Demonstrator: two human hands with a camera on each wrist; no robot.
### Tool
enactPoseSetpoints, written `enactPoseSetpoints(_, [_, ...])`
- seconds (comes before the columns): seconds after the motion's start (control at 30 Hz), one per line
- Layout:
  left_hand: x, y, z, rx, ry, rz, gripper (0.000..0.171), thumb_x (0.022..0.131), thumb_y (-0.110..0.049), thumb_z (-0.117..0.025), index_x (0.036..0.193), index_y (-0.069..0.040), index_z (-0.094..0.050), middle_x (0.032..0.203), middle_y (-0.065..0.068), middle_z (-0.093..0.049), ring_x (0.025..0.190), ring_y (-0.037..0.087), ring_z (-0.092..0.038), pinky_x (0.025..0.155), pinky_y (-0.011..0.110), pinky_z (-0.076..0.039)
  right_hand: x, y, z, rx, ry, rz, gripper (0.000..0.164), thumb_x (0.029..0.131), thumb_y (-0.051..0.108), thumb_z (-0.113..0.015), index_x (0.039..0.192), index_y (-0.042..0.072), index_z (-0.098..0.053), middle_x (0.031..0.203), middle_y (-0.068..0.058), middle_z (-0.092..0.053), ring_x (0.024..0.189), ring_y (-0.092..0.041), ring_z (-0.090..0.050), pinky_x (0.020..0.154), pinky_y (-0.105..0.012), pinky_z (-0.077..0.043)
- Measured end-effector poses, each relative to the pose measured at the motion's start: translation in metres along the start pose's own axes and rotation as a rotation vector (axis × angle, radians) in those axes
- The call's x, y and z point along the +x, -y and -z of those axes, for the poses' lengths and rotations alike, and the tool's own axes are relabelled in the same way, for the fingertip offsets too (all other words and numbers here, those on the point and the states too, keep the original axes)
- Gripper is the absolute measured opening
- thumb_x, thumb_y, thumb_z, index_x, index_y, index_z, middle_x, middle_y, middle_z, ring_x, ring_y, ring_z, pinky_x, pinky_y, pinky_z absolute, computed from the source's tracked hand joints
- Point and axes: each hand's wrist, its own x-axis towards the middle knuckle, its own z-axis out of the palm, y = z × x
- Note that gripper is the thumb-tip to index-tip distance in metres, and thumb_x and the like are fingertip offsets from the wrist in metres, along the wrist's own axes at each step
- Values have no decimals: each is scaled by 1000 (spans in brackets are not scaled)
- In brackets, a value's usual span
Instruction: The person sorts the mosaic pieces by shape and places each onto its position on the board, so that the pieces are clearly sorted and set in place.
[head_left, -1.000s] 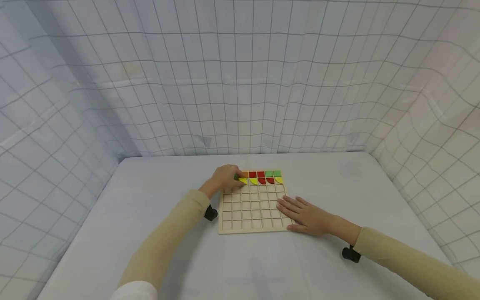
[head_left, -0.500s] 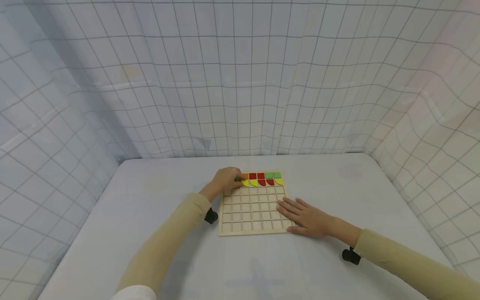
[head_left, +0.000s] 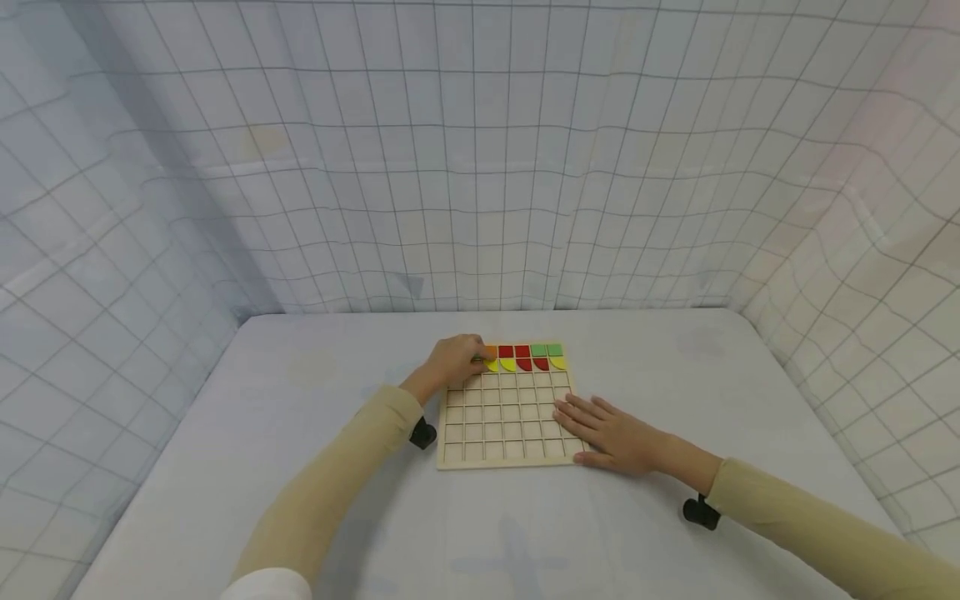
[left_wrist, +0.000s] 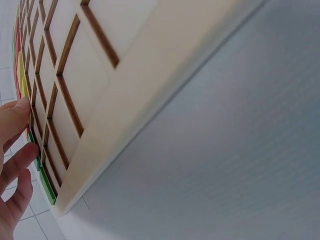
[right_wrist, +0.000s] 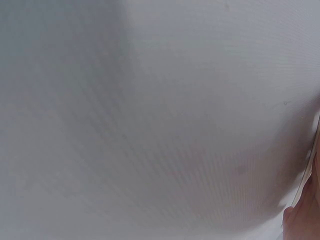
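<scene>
A pale wooden grid board [head_left: 491, 464] lies on the table. My left hand [head_left: 453, 360] is over its far left corner, thumb and index finger at a yellow quarter-circle tile [head_left: 491, 366] in the second row, which they appear to pinch. In the left wrist view the thumb [left_wrist: 15, 117] meets the board near the yellow tiles, and the other fingers are loosely bent beside green tiles [left_wrist: 47, 186]. My right hand [head_left: 618, 433] rests flat with spread fingers on the board's near right edge. The left palm hides part of the left columns.
The far row holds an orange tile [head_left: 491, 351], red tiles [head_left: 514, 352] and light green tiles [head_left: 546, 350]. Further yellow and red quarter-circles [head_left: 532, 364] fill the row before it. White gridded curtains [head_left: 495, 167] enclose the white table [head_left: 315, 358] at the back and sides.
The yellow quarter-circle tile at my left fingertips has settled into its cell, and the left fingers have drawn back slightly. My right hand stays in place.
</scene>
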Motion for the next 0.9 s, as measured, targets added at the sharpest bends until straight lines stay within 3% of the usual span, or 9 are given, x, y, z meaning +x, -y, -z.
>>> enactPoseSetpoints(0.17, [-1,1,-2,-8,-22,-20,24,88,-24,-68,111,-19,-74,110,1,-70,98,19,-67,79,34,-55,0,1,0,11,-1,7,69,101,50,-36,154,11,-20,161,-8,-17,148,-31,-16,114,-57,-24])
enactPoseSetpoints(0.63, [-4,-4,-3,-32,-56,14,23,88,-17,-69,110,-17,-74,111,4,-70,101,22,-65,80,36,-55,0,3,3,18,24,-5,68,101,50,-35,155,11,-18,162,-8,-16,149,-30,-14,115,-56,-21])
enactPoseSetpoints(0.9, [-9,-13,3,-13,-129,16,28,86,-15,-71,114,-18,-73,117,3,-68,103,21,-66,73,34,-56,-1,3,5,12,31,-14,69,101,51,-36,154,11,-19,162,-8,-16,149,-30,-15,115,-56,-22])
